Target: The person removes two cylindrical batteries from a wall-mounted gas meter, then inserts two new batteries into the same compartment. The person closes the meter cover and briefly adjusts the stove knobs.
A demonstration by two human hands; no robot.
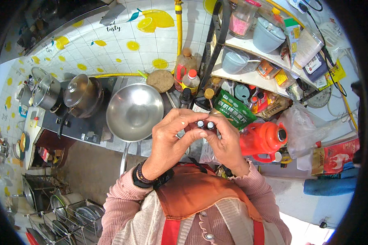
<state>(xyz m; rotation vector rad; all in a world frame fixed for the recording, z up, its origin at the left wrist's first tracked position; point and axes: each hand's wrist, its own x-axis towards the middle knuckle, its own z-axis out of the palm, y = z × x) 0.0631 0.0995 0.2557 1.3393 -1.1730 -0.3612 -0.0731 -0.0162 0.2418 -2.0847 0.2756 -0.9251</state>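
My left hand (171, 138) and my right hand (227, 141) meet in front of my chest, their thumbs and forefingers forming a ring. Inside that ring, two small dark cylinders, a left one (200, 124) and a right one (210, 125), stand side by side with pale round ends facing up. They look like batteries, but their sides are mostly hidden by fingers. The left cylinder is pinched by my left hand, the right one by my right. Below the hands hangs an orange-brown apron (202, 193).
A steel wok (135, 111) sits on the counter at left, beside a lidded pot (79, 95) on the black stove (76, 128). Sauce bottles (190, 81) stand behind my hands. At right are a red thermos jug (260, 139), a green food bag (235, 108) and a loaded shelf (263, 76).
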